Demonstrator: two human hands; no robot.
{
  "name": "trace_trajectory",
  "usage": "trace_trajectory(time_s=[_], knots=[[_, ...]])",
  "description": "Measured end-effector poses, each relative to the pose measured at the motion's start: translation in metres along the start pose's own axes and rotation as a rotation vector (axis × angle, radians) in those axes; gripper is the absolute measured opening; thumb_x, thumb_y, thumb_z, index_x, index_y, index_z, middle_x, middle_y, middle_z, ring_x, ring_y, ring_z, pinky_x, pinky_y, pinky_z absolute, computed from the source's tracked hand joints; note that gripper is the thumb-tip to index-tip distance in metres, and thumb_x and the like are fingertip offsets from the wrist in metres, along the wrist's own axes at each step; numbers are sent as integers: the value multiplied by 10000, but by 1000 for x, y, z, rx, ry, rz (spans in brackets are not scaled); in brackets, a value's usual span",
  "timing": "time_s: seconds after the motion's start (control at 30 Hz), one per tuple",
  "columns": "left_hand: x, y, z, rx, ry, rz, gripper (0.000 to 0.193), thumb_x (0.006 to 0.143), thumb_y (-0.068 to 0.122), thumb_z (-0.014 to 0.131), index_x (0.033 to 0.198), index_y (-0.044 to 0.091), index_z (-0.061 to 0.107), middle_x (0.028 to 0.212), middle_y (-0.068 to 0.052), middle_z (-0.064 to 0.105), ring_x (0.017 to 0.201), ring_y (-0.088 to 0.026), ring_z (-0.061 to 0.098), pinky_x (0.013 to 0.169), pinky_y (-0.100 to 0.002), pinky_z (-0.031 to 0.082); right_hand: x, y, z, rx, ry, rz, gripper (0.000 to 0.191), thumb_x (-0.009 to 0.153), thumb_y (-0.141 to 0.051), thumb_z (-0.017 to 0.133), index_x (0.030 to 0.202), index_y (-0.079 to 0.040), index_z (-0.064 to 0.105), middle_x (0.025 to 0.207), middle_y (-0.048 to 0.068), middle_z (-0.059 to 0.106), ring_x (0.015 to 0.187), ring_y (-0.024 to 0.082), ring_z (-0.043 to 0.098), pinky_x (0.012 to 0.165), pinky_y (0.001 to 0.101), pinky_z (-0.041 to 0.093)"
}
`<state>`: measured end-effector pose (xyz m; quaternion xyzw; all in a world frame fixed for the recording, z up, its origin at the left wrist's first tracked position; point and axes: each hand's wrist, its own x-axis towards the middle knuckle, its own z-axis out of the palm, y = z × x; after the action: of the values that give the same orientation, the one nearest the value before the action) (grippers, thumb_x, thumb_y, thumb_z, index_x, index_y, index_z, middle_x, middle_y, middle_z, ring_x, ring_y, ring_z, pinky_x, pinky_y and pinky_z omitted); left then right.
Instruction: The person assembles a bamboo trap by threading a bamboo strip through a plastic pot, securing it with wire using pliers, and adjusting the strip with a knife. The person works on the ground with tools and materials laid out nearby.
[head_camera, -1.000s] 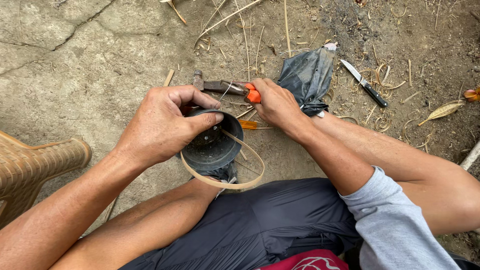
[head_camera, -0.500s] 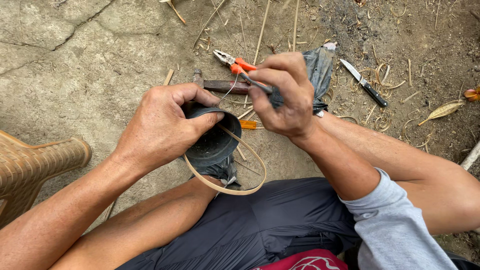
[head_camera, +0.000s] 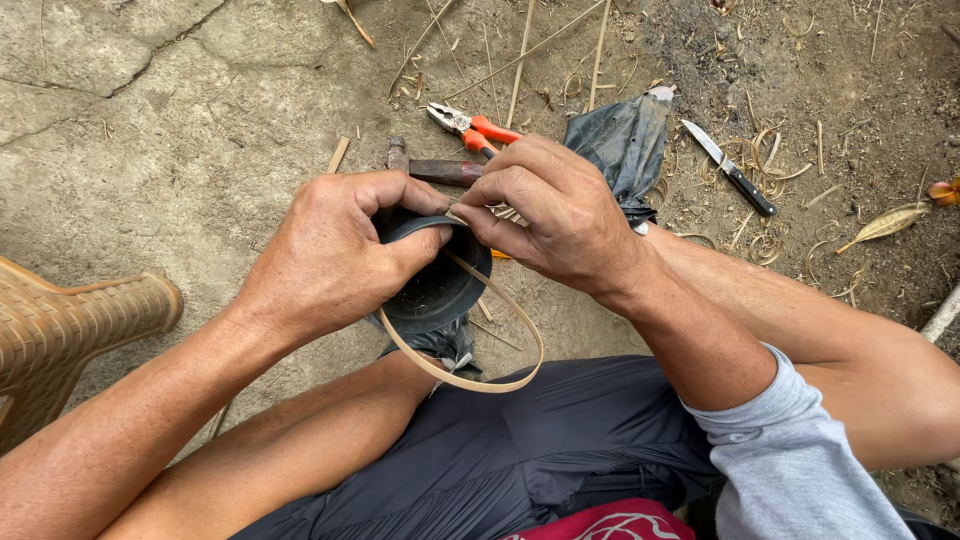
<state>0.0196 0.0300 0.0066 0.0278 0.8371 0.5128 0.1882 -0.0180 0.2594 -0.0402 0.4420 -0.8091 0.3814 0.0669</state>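
- Two hands meet at a dark round pot (head_camera: 432, 290) held above the lap.
- Left hand (head_camera: 335, 255) is curled tight over the pot's rim.
- Right hand (head_camera: 550, 210) pinches a thin cane strip (head_camera: 470, 375) looping beneath the pot.
- Orange-handled pliers (head_camera: 470, 125) and a knife (head_camera: 732, 167) lie on the ground beyond.

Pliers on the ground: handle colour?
Orange-red grips on the pliers, with bare metal jaws. Seen in the head view, just beyond the right hand.
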Motion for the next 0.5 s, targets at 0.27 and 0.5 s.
trace_trajectory(time_s=[0.27,0.5], knots=[[0,-1,1,-19,48,-18,201,851,169,732,1018,84,803,815,-46,802,715,-63,726,623,-266,579,0,-8,-11,120,-108,4,304,946,36,760,1232,11,662,1162,143,649,1084,280,695,950,369,596],[-1,-5,1,-42,11,-27,208,847,149,722,1027,98,811,817,-47,811,712,-81,722,630,-270,582,6,-4,-20,86,-218,-103,408,894,69,738,1285,-38,686,1153,116,640,1124,292,667,978,392,573]])
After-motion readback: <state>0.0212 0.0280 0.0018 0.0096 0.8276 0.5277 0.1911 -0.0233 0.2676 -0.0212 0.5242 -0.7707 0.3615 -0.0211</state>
